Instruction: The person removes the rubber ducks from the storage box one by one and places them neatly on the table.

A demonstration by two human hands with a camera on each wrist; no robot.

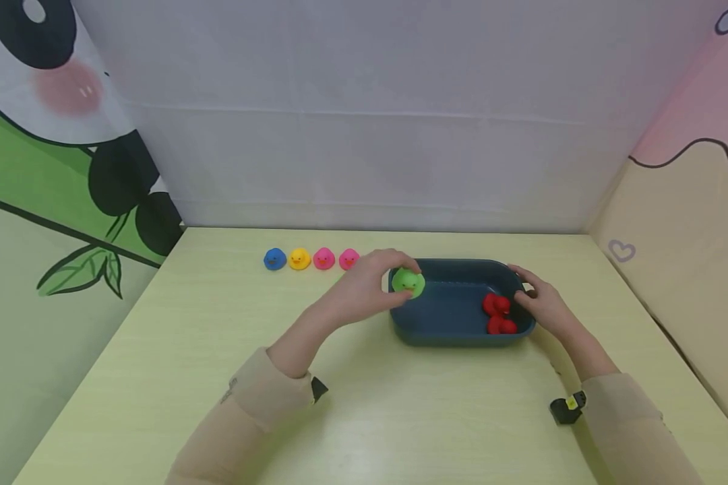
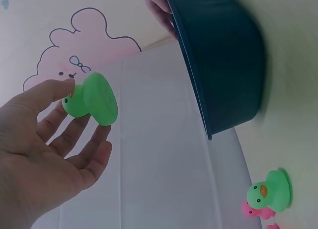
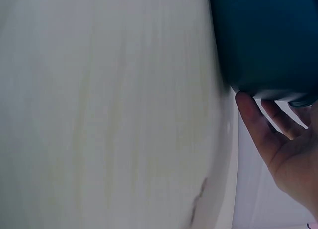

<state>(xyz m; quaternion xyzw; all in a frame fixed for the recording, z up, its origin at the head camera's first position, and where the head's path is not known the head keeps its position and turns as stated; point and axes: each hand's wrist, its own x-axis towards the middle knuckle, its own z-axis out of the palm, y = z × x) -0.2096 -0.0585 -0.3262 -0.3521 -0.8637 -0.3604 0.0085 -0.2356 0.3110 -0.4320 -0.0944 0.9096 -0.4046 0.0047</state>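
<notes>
My left hand (image 1: pixel 364 286) pinches a green rubber duck (image 1: pixel 408 283) between thumb and fingertips. In the head view the duck overlaps the left end of a dark blue tub (image 1: pixel 449 339); the left wrist view shows it raised, apart from the tub wall (image 2: pixel 223 65). My right hand (image 1: pixel 542 303) grips the tub's right end at the rim, its fingertips (image 3: pixel 244 101) against the end wall in the right wrist view. Two red rubber ducks (image 1: pixel 496 304) lie inside the tub, toward its right end.
Left of the tub, a row along the back holds a blue duck (image 1: pixel 275 259), a yellow duck (image 1: pixel 300 259) and two pink ducks (image 1: pixel 324 259). Another green duck (image 2: pixel 273 190) stands beside them, hidden in the head view. A fabric backdrop (image 1: pixel 364 168) closes the table's back.
</notes>
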